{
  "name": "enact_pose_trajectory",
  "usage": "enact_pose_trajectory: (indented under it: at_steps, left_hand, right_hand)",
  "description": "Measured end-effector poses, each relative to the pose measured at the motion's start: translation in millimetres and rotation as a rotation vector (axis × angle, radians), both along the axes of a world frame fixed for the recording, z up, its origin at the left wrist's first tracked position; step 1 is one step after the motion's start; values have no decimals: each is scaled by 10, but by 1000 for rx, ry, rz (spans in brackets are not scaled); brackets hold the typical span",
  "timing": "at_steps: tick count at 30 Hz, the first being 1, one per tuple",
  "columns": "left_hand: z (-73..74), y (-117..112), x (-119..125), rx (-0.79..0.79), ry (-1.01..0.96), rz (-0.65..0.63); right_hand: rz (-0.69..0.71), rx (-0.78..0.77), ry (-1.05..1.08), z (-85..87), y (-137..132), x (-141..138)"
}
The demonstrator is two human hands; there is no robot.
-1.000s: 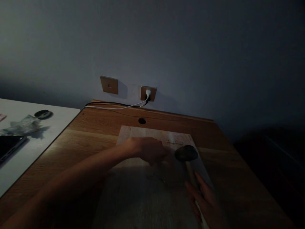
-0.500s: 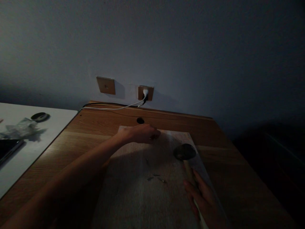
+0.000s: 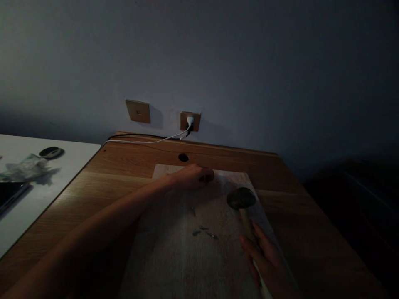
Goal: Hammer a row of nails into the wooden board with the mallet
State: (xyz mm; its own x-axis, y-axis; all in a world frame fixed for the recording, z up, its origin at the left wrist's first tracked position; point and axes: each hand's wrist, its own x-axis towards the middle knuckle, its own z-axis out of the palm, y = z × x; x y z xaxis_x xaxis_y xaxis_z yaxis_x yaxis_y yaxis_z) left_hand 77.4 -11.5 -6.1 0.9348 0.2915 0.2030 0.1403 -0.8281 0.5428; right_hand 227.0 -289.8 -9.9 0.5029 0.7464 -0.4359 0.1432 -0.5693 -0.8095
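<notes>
A pale wooden board [image 3: 174, 257] lies on a brown desk [image 3: 118, 166]. My left hand [image 3: 191, 177] reaches over the board's far end, fingers pinched together on something too small and dark to name. My right hand [image 3: 264, 261] rests at the board's right side, fingers laid along the light handle of a mallet [image 3: 242, 198], whose dark rounded head sits on the board. Three small nails [image 3: 204, 231] lie loose on the middle of the board.
A cable hole [image 3: 183, 157] is in the desk behind the board. Behind the desk, a wall socket [image 3: 190, 121] holds a white plug and cord, next to a switch plate [image 3: 138, 111]. A white table [image 3: 40, 195] at left carries a phone, crumpled plastic and a dark round lid.
My left hand moved from beside the mallet head up to the board's far end, uncovering the nails, then edged slightly right. My right hand and the mallet stayed put.
</notes>
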Motion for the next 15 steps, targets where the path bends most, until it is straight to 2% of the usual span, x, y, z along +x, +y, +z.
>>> enact_pose_trajectory:
  at_steps: [4, 9, 15]
  left_hand:
    - [-44, 17, 4, -83, -47, -24]
    - [-144, 37, -1, -186, -121, 13]
    - [-171, 16, -12, -155, -119, 30]
  right_hand:
    - [1, 29, 17, -42, -18, 15]
    - [-35, 48, 15, -61, 8, -28]
    - [-22, 27, 39, -58, -37, 86]
